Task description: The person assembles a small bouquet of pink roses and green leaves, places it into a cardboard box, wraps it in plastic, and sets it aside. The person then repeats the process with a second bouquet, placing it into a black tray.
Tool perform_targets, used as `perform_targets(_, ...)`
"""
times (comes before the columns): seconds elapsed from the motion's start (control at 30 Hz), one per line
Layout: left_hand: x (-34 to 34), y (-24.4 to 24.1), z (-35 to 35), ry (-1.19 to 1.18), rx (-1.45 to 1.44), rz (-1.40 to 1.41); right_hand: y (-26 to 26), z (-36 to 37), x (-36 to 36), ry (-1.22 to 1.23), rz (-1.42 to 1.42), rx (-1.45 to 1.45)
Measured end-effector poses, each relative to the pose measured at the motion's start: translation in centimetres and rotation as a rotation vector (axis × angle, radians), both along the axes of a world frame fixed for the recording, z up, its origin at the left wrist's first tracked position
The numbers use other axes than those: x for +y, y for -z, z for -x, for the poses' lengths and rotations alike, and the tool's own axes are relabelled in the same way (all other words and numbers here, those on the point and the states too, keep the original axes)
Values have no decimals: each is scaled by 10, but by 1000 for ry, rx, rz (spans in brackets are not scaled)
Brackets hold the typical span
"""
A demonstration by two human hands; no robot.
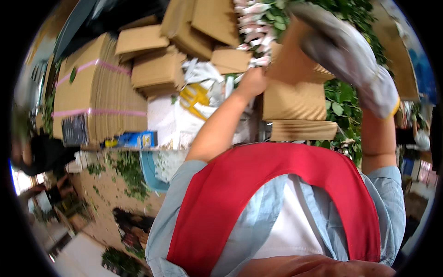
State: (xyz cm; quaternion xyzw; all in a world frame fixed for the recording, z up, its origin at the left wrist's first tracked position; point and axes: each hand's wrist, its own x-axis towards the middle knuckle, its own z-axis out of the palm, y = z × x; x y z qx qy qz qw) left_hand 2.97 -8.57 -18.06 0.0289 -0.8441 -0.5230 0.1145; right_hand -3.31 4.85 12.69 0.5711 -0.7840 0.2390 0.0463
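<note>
My bare left hand (254, 82) is closed at the left edge of a brown cardboard piece (288, 57), its fingertips hidden. That piece stands raised and blurred above a ribbed corrugated cardboard sheet (294, 102). My right hand (341, 52), in a whitish work glove with a yellow cuff edge, is at the piece's upper right. It is blurred by motion, with thumb and fingers apart around the cardboard's edge; whether it grips is unclear. Pink and white wrapped flower heads (254, 26) lie in a row beyond my left hand. Leafy green stems (341, 98) spread on the right.
Strapped flat cardboard (100, 86) is stacked at left, beside smaller cardboard stacks (157, 69). White strips (204, 74) and a yellow glove (195, 98) lie on the worktable. A blue bin (147, 173) hangs below its edge. Other people (45, 155) are nearby.
</note>
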Motion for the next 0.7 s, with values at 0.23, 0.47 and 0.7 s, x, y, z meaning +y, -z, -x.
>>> perform_targets(0.23, -3, -59, 15, 219, -353, 234, 96, -54, 191, 801, 503, -1564)
perform_targets(0.47, -12, -49, 9, 191, -390, 179, 82, 23, 107, 538, -662, -1286)
perform_targets(0.7, -6, -51, 9, 134, -301, 137, 122, 25, 74, 635, -748, -1037)
